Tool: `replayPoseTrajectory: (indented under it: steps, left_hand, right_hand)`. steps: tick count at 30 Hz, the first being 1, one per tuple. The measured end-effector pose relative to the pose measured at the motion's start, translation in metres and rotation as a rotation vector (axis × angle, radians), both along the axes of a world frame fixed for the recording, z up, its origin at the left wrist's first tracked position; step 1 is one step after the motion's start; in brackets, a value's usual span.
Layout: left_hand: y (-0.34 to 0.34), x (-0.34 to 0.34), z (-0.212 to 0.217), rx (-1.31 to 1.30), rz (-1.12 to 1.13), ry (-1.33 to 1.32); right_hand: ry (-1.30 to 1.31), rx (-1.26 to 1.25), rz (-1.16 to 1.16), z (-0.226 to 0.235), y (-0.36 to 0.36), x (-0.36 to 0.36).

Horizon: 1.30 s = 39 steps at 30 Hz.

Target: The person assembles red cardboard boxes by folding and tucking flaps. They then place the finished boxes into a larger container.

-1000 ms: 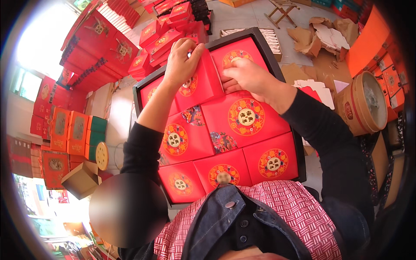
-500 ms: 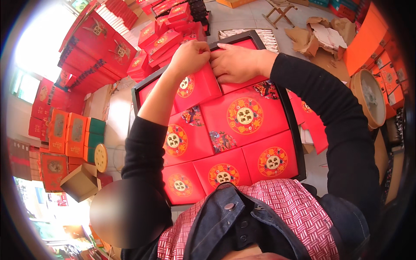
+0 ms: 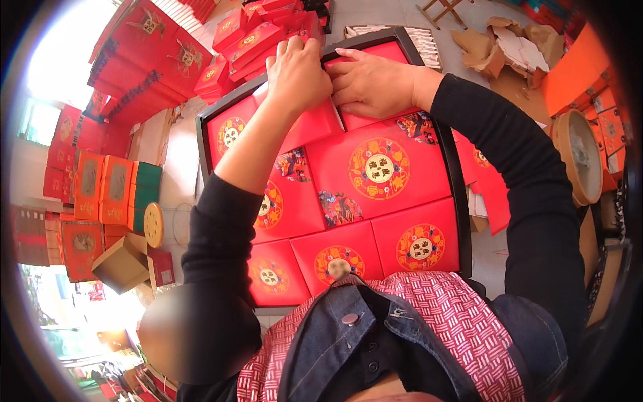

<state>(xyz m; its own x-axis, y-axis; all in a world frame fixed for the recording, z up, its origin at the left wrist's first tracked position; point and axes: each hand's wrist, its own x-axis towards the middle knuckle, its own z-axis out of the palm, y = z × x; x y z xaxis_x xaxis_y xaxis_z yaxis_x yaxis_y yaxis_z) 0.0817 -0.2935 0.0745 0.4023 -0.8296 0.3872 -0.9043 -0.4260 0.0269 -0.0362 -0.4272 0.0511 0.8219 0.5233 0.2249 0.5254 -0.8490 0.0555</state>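
Note:
A black-rimmed tray [image 3: 457, 194] in front of me holds several red gift boxes printed with round floral medallions. My left hand [image 3: 299, 74] has its fingers curled over the far end of a red gift box [image 3: 309, 128] in the back row. That box sits a little higher than its neighbours, and my hand and forearm hide much of it. My right hand [image 3: 375, 86] lies on the back-right box [image 3: 392, 52], fingers stretched toward the seam between the two. A larger gift box [image 3: 418, 164] fills the middle, with smaller ones [image 3: 420, 248] nearest me.
Red boxes [image 3: 251, 43] are heaped beyond the tray, beside big red cartons [image 3: 161, 50]. Orange and green boxes [image 3: 114, 187] and an open brown carton [image 3: 120, 264] stand left. Torn brown paper [image 3: 485, 50] and a round wooden container [image 3: 573, 157] are right.
My left hand has shifted farther forward, its fingers now curled over the box's far end. My right hand stays on the neighbouring box. The tray appears slightly higher in view.

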Motion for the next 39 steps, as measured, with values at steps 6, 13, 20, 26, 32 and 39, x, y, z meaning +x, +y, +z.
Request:
replayPoseTrajectory:
  steps: [6,13,20,26,32,39]
  left_hand:
    - [-0.005,-0.001,-0.001,0.050,0.044,0.019]
    - [-0.004,0.003,-0.032,0.046,0.095,0.087]
    - [0.021,0.016,-0.061,-0.021,-0.199,-0.059]
    - [0.076,-0.003,-0.038,0.267,-0.448,0.341]
    - [0.110,-0.012,-0.019,0.092,-0.292,0.194]
    - [0.081,-0.024,-0.067,0.152,-0.312,0.260]
  right_hand:
    - [-0.083,0.110,0.118,-0.005,-0.005,0.003]
    - [-0.260,0.241,0.132,-0.019,-0.009,-0.026]
    - [-0.509,0.463,-0.313,-0.016,0.006,-0.068]
    - [-0.396,0.701,-0.766,-0.048,0.050,-0.139]
    - [0.034,1.287,-0.944,-0.079,0.118,-0.248]
    - [0.121,1.259,-0.975,-0.080,0.133,-0.266]
